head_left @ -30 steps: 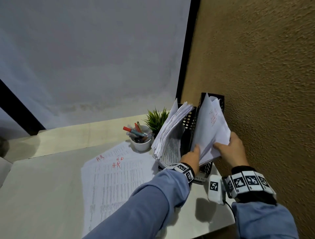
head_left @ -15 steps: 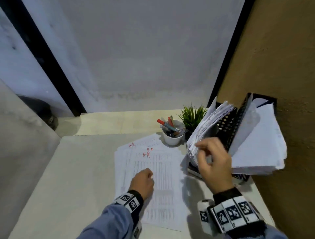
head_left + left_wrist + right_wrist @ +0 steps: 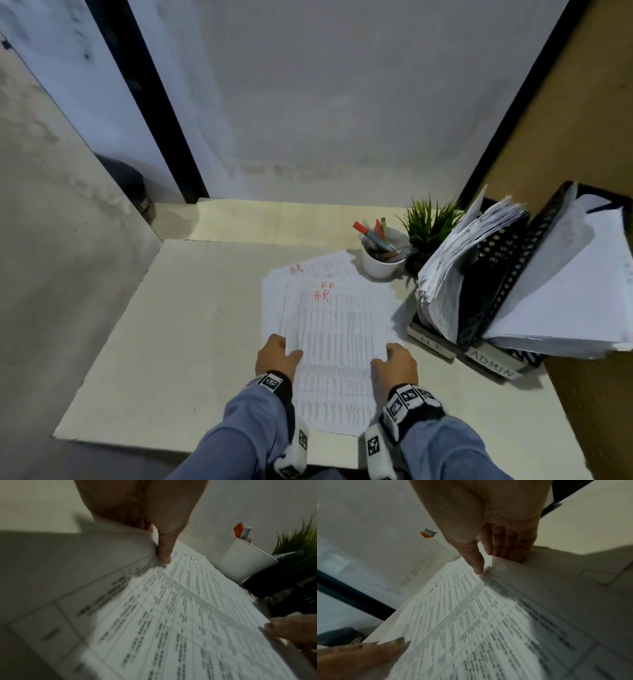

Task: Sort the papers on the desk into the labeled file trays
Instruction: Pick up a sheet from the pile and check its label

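Note:
A small pile of printed sheets lies on the desk, each marked "H.R" in red at the top. The top sheet (image 3: pixel 337 346) is held at both side edges. My left hand (image 3: pixel 289 353) pinches its left edge, thumb on top (image 3: pixel 163 553) and fingers beneath. My right hand (image 3: pixel 383 356) pinches the right edge the same way, with the thumb (image 3: pixel 476 563) on the print. The sheet's edges curl up off the pile. At the right stand two black mesh file trays stuffed with paper, labelled H.R (image 3: pixel 432 341) and ADMIN (image 3: pixel 493 366).
A white cup of pens (image 3: pixel 381 263) and a small green plant (image 3: pixel 428 224) stand behind the pile, beside the trays. A brown wall (image 3: pixel 582 120) runs close behind the trays. The desk's near edge (image 3: pixel 191 445) lies just below my wrists.
Both hands left the ADMIN tray, where they held a bundle of paper. The left reached the desk pile first, the right followed, and both now pinch the top sheet.

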Demonstrator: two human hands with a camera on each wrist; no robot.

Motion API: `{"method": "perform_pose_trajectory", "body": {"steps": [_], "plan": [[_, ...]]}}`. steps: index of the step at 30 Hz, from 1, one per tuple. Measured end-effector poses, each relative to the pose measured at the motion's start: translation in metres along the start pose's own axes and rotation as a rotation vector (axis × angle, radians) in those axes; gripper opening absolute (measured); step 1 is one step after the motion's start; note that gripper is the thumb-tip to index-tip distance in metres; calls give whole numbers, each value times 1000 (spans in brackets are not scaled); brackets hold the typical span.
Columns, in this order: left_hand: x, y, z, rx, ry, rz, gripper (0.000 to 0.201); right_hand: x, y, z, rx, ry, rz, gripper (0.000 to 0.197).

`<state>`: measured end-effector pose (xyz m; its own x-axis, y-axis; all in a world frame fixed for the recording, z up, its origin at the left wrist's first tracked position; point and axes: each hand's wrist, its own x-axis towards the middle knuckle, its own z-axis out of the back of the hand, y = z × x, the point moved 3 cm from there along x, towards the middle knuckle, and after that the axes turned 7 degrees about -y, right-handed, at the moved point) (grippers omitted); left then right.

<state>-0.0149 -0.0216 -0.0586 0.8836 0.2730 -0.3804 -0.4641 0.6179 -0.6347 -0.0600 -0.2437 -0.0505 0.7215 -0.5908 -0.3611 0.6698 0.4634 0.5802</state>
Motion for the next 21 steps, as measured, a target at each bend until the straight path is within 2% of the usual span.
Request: {"method": "perform_pose_trajectory", "body": {"steps": [3,5,8,11,14,15,17,18,21], "plan": [[-2,-3,7,-7,-25,-102,16,3,-2,6,128,-23,-24,12],[-4,-3,9,-26,-2,-154,26,6,-2,8,158,-8,-14,14],[-6,-1,9,-171,11,-188,28,11,-4,6,178,71,-11,22],[-8,3,8,-380,37,-94,31,14,-5,9,295,138,-84,32],[-1,5,6,-436,57,-2,43,15,-4,16,447,185,-185,26],[4,7,6,-445,63,81,39,16,-5,16,495,176,-220,28],[5,4,11,-462,72,258,17,16,-8,14,573,149,-286,34],[8,4,12,-496,92,295,16,13,-9,10,606,131,-318,35],[15,-7,9,-555,145,318,40,11,-12,7,708,122,-344,31]]}}
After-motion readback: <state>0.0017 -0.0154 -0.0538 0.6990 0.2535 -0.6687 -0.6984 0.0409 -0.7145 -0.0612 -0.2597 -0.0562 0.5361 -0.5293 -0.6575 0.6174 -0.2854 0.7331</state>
